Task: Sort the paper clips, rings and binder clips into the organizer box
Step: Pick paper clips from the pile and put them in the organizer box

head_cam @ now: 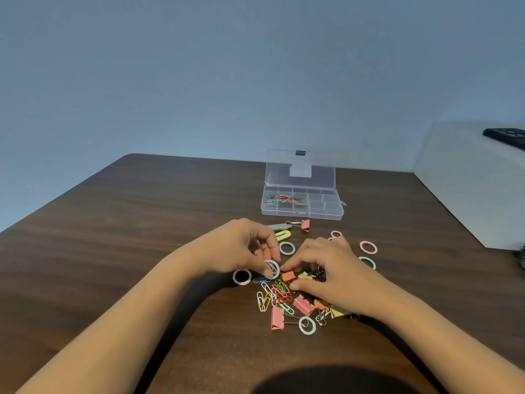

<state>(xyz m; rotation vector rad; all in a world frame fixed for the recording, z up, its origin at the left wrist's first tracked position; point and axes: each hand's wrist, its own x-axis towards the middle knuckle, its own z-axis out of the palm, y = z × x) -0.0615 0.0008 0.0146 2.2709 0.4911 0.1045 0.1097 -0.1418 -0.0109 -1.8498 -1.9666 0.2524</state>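
**Ring at the left fingertips, box ahead and to the right**

The left hand (244, 245) pinches a pale white plastic ring (277, 272) between thumb and fingertips, at the left edge of the pile of coloured wire paper clips (279, 294). A silver clip seems caught in the ring, though it is too small to be sure. The right hand (326, 268) curls down over the pastel binder clips (305, 304), its index tip close to the ring. Whether it grips anything I cannot tell. The clear plastic organizer box (301, 215) stands open beyond the pile.
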